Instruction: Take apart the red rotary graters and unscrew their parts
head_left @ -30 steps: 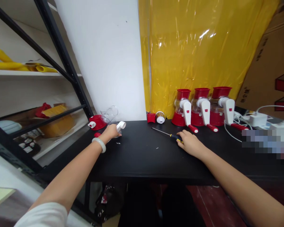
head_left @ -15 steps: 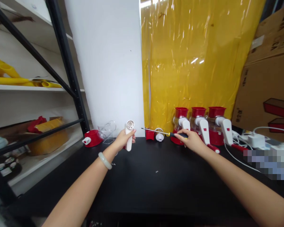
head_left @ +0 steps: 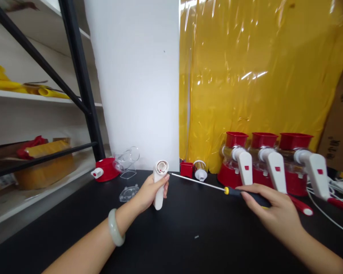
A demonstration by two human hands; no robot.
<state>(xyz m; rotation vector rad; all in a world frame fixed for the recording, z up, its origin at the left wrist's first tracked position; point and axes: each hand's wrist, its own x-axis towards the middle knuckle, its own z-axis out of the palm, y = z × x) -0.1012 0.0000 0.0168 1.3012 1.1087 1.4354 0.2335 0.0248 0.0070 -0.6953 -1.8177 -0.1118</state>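
Observation:
My left hand (head_left: 148, 192) is closed around a white plastic handle piece (head_left: 159, 182), held upright over the black table (head_left: 171, 236) with its round open end facing up. My right hand (head_left: 270, 211) grips a screwdriver (head_left: 217, 187) by its black and yellow handle. The thin metal shaft points left, and its tip sits just beside the top of the white piece. A pale bangle circles my left wrist.
Three red and white hand-crank grinders (head_left: 270, 167) stand along the yellow plastic sheet at the back right. A red base (head_left: 105, 170), clear plastic parts (head_left: 127, 159), a small red block (head_left: 186, 169) and a drum piece (head_left: 200, 169) lie near the wall. A black metal shelf rack (head_left: 80, 87) stands at left.
Both hands lifted off the table: the left raised the white piece upright, the right picked up the screwdriver and brought its tip to the piece's top. The camera moved closer.

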